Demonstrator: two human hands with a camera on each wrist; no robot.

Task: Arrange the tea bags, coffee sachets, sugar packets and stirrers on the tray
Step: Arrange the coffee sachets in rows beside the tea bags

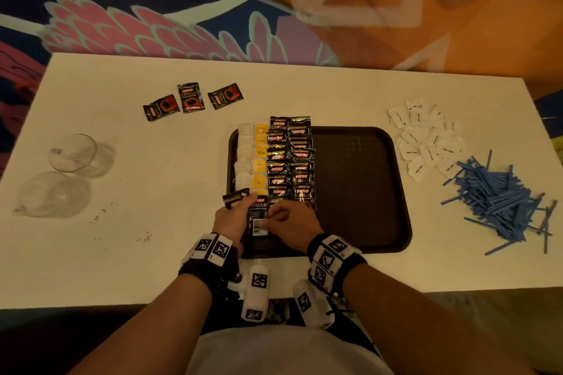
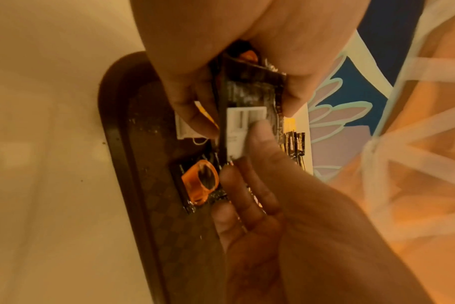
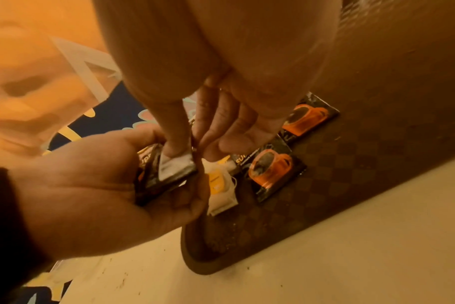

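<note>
The left hand (image 1: 229,220) clasps a small stack of coffee sachets (image 1: 257,214) at the tray's (image 1: 359,186) near-left corner; its fingers (image 3: 195,197) curl under the stack. The right hand's (image 1: 291,224) fingers (image 2: 260,133) pinch the top sachet's barcode end. That sachet's long axis runs away from the person, in line with the rows, and the open slot lies just beyond the fingertips, so the right hand seems nearer to place it.

On the tray's left side: one column of tea bags (image 1: 254,158), two of sachets (image 1: 291,158). Off the tray, on the counter (image 1: 170,192): three more sachets (image 1: 192,98) to its far left, sugar packets (image 1: 426,143) and stirrers (image 1: 502,201) to its right.
</note>
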